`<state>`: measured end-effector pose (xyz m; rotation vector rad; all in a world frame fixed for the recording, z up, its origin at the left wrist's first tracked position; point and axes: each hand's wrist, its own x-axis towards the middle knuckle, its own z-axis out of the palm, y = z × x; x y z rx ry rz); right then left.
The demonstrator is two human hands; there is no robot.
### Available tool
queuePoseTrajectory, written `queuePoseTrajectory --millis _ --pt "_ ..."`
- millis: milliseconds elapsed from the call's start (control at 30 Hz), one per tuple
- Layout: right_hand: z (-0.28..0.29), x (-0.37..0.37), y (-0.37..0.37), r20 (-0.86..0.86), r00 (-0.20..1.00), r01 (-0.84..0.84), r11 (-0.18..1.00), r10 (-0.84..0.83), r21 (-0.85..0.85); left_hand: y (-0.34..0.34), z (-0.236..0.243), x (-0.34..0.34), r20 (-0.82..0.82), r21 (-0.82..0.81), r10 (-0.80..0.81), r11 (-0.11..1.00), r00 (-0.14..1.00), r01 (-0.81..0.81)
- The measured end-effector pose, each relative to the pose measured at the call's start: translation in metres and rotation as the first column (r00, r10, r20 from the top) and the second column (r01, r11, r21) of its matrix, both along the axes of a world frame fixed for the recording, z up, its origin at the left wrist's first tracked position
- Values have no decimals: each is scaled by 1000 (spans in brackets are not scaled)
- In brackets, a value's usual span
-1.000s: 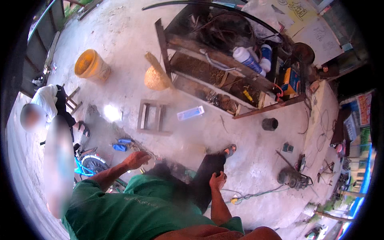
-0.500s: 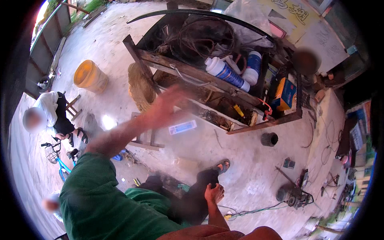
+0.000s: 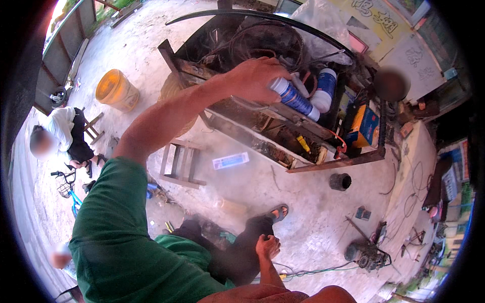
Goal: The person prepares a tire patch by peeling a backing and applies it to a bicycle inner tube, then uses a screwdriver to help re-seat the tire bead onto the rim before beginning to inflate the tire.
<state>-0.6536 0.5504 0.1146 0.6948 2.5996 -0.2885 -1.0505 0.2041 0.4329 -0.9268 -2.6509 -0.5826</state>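
My left hand (image 3: 260, 80) stretches up to the rusty metal cart (image 3: 197, 70), its fingers curled at the top of a white-and-blue bottle (image 3: 298, 101) lying there. A second similar bottle (image 3: 324, 88) lies just right of it. Loops of dark hose (image 3: 250, 38) are behind my hand, and a bent metal bar crosses the cart below it. My right hand (image 3: 268, 246) is low at my dark-trousered leg, fingers bent; I cannot make out whether they hold anything.
A yellow bucket (image 3: 116, 93), wooden stool frame (image 3: 179, 164), dark cylinder (image 3: 339, 182) and small machine (image 3: 366, 255) with cables stand on the concrete floor. At left are a bent-over person (image 3: 63, 131), a blue bicycle (image 3: 70, 192) and another person (image 3: 60, 260).
My left hand has risen from low in front of me, up and rightward onto the bottle in the cart. My right hand stays low by my leg.
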Motion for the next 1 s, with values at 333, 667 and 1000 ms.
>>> queuePoseTrajectory --millis 333,667,1000 --pt "-12 2 3 23 999 -27 1000 27 0 -9 71 -22 -140 267 72 963 988 -32" --pt "-8 -5 2 25 997 -70 998 70 -7 -21 92 -7 -1 514 304 817 953 -260" --pt "-5 -14 -6 117 993 -29 999 30 -14 13 5 -33 113 569 139 802 984 -178"
